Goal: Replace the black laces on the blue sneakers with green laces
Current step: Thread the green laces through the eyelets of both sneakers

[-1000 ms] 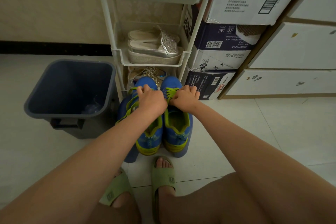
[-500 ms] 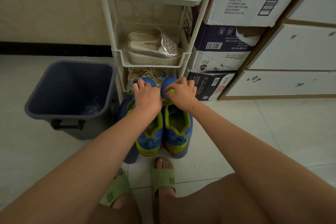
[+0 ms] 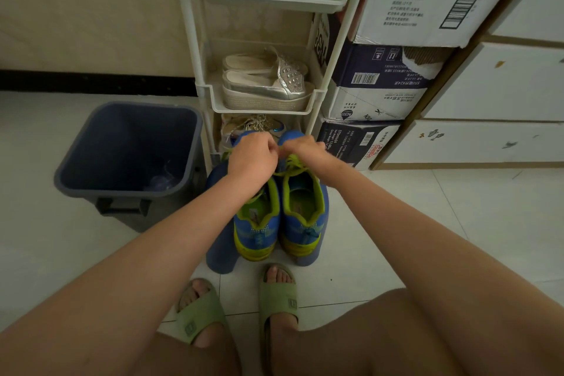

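The left hand (image 3: 251, 159) and right hand (image 3: 305, 151) meet mid-frame, fingers curled, pinching the green lace (image 3: 294, 166) just below them. The sneaker (image 3: 302, 217) points its toe up the frame.

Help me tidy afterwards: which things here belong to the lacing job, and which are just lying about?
Job: sneakers, green lace, left hand and right hand, both pinching the lace.
Lying about: bin, rack, silver sandals, boxes.
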